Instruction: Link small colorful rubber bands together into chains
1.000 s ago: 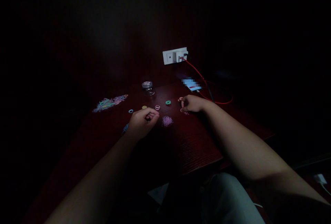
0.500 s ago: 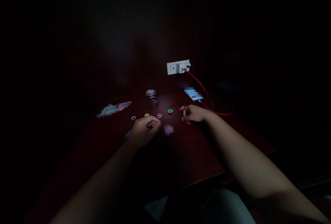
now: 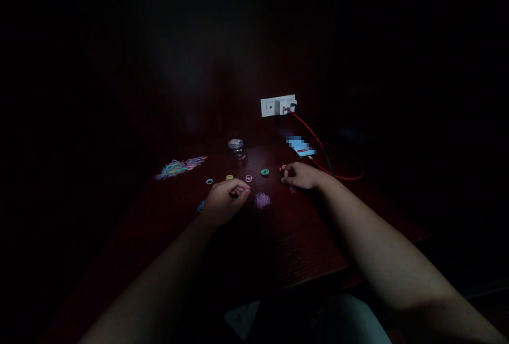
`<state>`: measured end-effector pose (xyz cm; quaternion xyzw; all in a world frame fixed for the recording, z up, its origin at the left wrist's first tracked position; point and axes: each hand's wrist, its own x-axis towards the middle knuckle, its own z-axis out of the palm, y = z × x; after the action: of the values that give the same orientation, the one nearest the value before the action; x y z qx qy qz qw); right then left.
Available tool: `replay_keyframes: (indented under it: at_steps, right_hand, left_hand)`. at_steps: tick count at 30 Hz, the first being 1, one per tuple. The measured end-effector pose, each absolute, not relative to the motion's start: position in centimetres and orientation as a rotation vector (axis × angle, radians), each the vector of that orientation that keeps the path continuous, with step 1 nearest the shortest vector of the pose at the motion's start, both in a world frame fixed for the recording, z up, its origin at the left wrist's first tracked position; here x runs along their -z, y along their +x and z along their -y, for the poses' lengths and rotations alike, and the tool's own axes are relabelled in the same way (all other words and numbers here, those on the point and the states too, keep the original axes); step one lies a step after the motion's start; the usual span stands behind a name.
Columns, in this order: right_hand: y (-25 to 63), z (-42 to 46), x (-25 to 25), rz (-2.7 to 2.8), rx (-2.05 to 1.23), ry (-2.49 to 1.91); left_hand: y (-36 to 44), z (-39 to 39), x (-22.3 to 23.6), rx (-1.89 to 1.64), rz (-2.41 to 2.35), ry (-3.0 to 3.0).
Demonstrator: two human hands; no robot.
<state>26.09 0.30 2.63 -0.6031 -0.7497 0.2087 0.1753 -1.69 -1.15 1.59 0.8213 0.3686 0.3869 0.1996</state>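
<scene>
My left hand rests on the dark red table with its fingers curled into a loose fist; what they hold is hidden. A small purple heap of bands lies just right of it. My right hand is closed, fingertips pinched near a pink ring at the table's far side. Between the hands, small rings sit in a row: blue, yellow, pink and green.
A pile of pastel bands lies at the far left. A small glass jar stands behind the rings. A phone lies on a red cable running to a white wall socket. Surroundings are dark.
The view has shifted, so everything sits lower and slightly right in the picture. Both hands keep their places and closed postures on the table.
</scene>
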Motion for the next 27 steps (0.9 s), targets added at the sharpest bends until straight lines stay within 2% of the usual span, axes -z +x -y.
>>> replay_keyframes:
  at_steps: [4,10,14,21,24,27]
  right_hand:
    - [25.2,0.0,-2.8,2.093,-0.44,-1.673]
    - [23.2,-0.1,-1.8,2.224,-0.488,-1.315]
    - [22.5,0.0,-1.6,2.273,-0.494,-1.263]
    - [22.5,0.2,-1.8,2.258,-0.536,-1.29]
    - [22.5,0.2,-1.9,2.284,-0.514,-1.297]
    - [22.4,0.2,-2.0,2.307,-0.493,-1.318]
  left_hand:
    - [-1.7,1.1,-1.4,-1.099,-1.03,2.295]
    - [-2.2,0.7,-1.6,-1.164,-1.022,2.273]
    - [-3.5,-0.7,-1.4,-1.276,-1.08,2.205]
    - [-13.4,-6.4,0.4,-1.71,-1.829,1.509]
    - [-16.7,-7.7,0.9,-1.661,-1.919,1.471]
    - [-17.0,-8.8,1.2,-1.469,-1.972,1.688]
